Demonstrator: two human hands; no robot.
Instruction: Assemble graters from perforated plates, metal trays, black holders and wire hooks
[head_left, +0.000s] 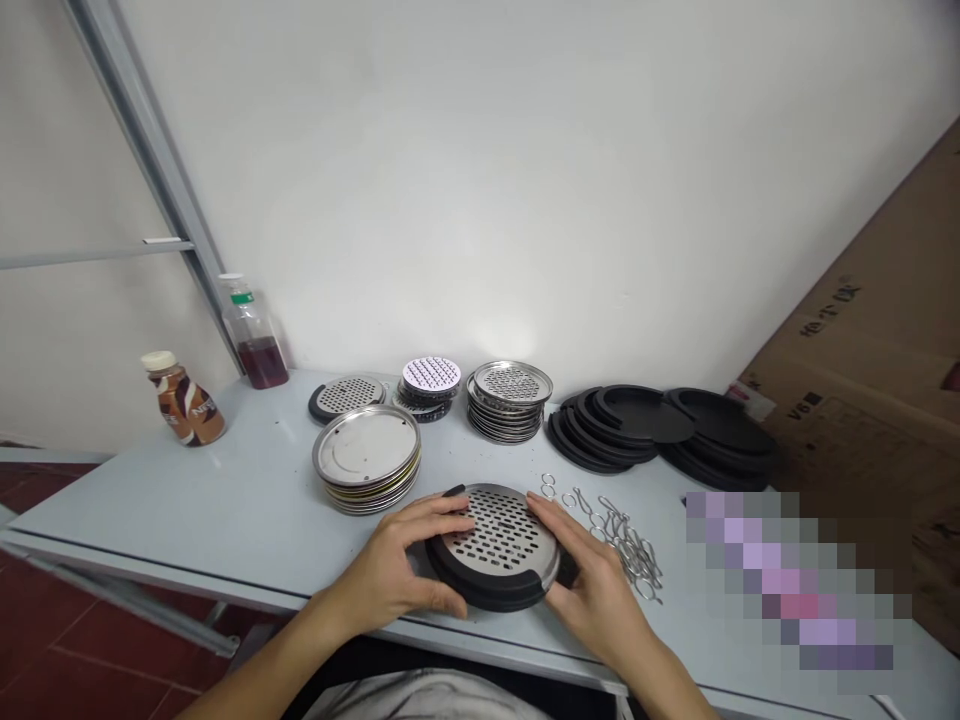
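Observation:
A round perforated steel disc [499, 535] sits in a black rubber ring [480, 585] on the pale grey table [187, 490], near its front edge. My left hand [397, 560] grips the disc's left side, with the fingers over the top and the thumb along the black rim. My right hand [592, 585] holds the right side, with the fingers spread across the steel edge. A small black tab [454, 491] sticks up from the rim at the far left. The underside of the disc is hidden.
Right of my hands lie several wire clips and rings [619, 540]. Behind stand stacks of steel discs [366, 460] and black rings [622, 430], plus two bottles [182, 398]. Cardboard [862, 340] leans at the right, and a pixelated patch [795, 580] hides part of the table.

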